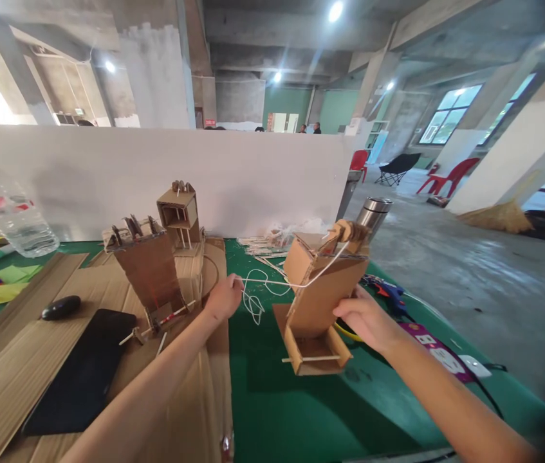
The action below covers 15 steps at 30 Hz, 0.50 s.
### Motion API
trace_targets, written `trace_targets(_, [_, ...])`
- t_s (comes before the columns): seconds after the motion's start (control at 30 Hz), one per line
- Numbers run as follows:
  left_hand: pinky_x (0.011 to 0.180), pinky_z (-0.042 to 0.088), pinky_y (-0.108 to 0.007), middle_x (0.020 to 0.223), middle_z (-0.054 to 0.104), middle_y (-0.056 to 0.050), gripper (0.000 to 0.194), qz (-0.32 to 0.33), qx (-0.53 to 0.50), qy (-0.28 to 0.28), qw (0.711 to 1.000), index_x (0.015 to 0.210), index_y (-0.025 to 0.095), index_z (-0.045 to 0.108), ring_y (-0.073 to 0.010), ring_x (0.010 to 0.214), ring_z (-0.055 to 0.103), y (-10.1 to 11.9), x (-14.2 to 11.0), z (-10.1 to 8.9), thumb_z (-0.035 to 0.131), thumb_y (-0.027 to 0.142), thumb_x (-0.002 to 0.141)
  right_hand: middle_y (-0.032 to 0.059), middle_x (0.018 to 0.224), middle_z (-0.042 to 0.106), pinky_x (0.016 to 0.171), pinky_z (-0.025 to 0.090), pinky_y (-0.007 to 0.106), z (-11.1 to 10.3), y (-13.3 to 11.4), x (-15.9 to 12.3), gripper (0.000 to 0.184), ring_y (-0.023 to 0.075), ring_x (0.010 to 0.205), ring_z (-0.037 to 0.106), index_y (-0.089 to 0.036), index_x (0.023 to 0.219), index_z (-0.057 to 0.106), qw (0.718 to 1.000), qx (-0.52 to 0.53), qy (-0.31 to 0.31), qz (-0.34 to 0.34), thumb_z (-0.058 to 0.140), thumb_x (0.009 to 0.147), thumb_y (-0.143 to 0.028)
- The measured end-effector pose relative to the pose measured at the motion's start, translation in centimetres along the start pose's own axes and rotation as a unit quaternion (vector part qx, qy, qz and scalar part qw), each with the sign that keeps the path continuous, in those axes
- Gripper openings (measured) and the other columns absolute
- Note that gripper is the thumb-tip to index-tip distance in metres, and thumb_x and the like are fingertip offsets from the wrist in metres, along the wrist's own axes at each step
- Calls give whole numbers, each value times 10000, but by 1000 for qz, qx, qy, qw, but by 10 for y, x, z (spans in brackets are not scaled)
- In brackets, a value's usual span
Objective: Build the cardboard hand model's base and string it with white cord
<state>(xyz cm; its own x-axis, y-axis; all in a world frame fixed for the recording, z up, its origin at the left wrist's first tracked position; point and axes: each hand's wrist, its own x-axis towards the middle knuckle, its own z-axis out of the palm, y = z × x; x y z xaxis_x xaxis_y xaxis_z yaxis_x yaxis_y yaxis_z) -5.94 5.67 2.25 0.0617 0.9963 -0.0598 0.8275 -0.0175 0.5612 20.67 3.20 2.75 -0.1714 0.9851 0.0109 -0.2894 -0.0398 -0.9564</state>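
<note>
With our left hand (226, 297) we pinch the white string (254, 307), which runs to the top of a cardboard model (326, 297); our right hand (366, 315) grasps that model by its side, tilted, over the green tabletop (267, 411). Corrugated cardboard (204, 405) covers the table's left part, where we see a black computer mouse (61, 308), a dark flat pad (83, 373) and two more cardboard models (149, 270). Thin sticks (257, 246) lie heaped near a white partition (253, 167). Beyond it we look into a concrete hall with lit ceiling lamps (335, 11), square pillars, red plastic chairs (452, 177), a black folding chair (397, 167) and a straw broom (498, 217) on the grey floor (407, 225).
</note>
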Motion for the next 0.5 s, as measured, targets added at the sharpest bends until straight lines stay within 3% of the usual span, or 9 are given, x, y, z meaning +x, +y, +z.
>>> trace_targets(0.17, [839,459,-371,1079,656,-111,279,-29,60,29,997,1160,154,515,-238,984,625,-10,7,-4,394,253,929,-31,817,698,676,435,304,5,25,8,391,203,789,584,-235,853,647,999,-11,-30,17,565,509,-71])
trace_targets(0.23, [810,457,-381,1020,676,-134,453,-26,84,26,996,1298,136,388,-281,957,641,-6,-4,-6,464,248,866,-26,823,699,688,435,309,3,31,9,401,216,820,582,-238,885,646,999,-21,-31,16,560,524,-87])
trace_targets(0.3, [786,460,-394,943,690,-136,564,-11,102,20,995,1358,116,303,-306,925,651,2,-22,-8,472,265,840,-21,821,698,704,437,314,1,34,10,418,227,846,583,-234,903,642,999,-33,-27,3,557,520,-92])
trace_targets(0.37, [818,450,-393,1014,674,-145,558,11,117,25,993,1358,132,305,-302,981,631,12,-45,-11,452,247,833,-17,819,694,724,444,318,1,35,11,415,234,859,586,-229,904,637,999,-41,-12,-9,557,518,-103])
trace_targets(0.5, [828,456,-374,1023,672,-88,321,101,124,-9,987,1135,205,529,-261,995,612,30,-105,-16,384,220,850,-19,835,687,747,468,329,1,37,9,337,241,871,594,-243,861,617,997,-71,5,-6,553,549,-134])
